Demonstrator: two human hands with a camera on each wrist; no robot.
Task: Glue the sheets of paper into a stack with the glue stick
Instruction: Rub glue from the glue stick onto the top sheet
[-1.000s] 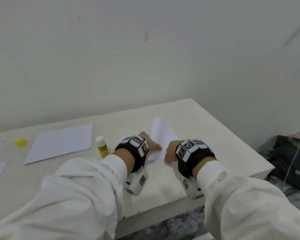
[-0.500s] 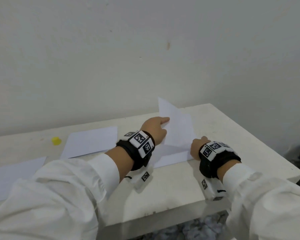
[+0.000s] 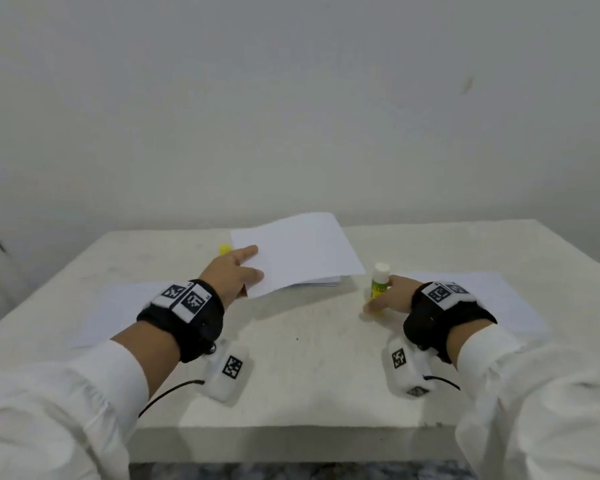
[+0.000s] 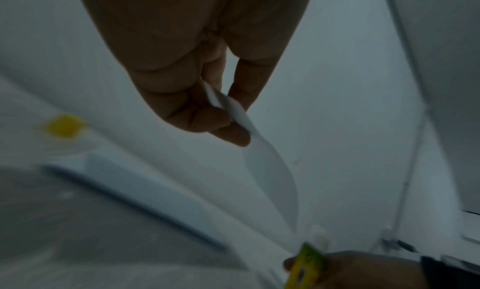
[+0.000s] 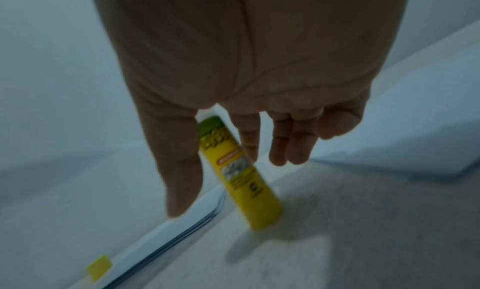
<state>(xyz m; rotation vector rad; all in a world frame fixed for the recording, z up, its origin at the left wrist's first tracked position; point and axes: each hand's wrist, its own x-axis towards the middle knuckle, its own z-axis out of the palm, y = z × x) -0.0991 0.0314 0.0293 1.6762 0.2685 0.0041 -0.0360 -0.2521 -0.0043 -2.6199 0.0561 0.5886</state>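
a single sheet (image 3: 291, 251) is being pinched at its near-left corner by the left hand (image 3: 232, 275), thumb and fingers curled on it, and held over the paper stack (image 3: 321, 281); the glue stick (image 3: 379, 284) is standing upright just right of the stack on the table (image 3: 309, 358); it is being gripped by the right hand (image 3: 390, 299); a yellow cap (image 3: 225, 249) is lying left of the stack; loose sheets (image 3: 118, 306) are lying further left and right.

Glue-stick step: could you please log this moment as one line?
left hand: pinches top sheet | right hand: grips glue stick upright on table | cap: off
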